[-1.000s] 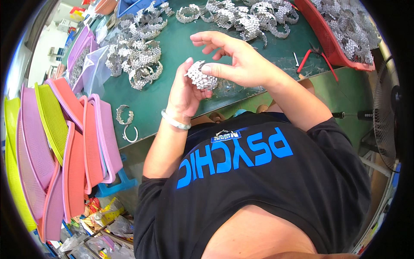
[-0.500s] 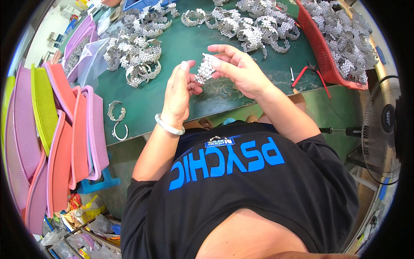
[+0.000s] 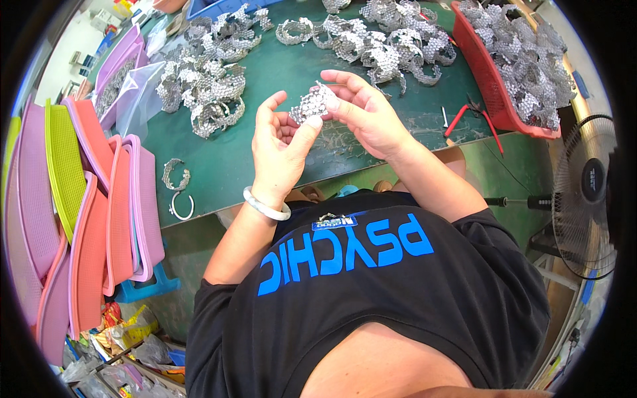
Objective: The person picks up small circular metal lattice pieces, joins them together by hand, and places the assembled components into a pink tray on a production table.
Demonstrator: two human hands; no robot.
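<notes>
Above the green worktable (image 3: pixel 292 66) I hold a silver-grey honeycomb cuff bracelet (image 3: pixel 308 105). My left hand (image 3: pixel 280 149) pinches its left and lower edge, thumb on the near side. The fingers of my right hand (image 3: pixel 371 118) are closed on its right end, and they hide part of it. Beyond my hands lie a loose pile of similar cuffs (image 3: pixel 211 86) on the left and another pile (image 3: pixel 391 43) at the back. Near the table's left edge rest a single cuff (image 3: pixel 176 176) and a plain thin open bangle (image 3: pixel 182 205).
A red basket (image 3: pixel 488 79) full of cuffs stands at the right, beside red-handled pliers (image 3: pixel 474 119). Stacked pink, purple and green baskets (image 3: pixel 113 219) fill the left side. A black fan (image 3: pixel 587 192) stands at the far right.
My left hand has turned and come in, its thumb now pressed on the bracelet's lower edge. The bracelet has tilted, showing more of its honeycomb face. My right hand keeps its grip.
</notes>
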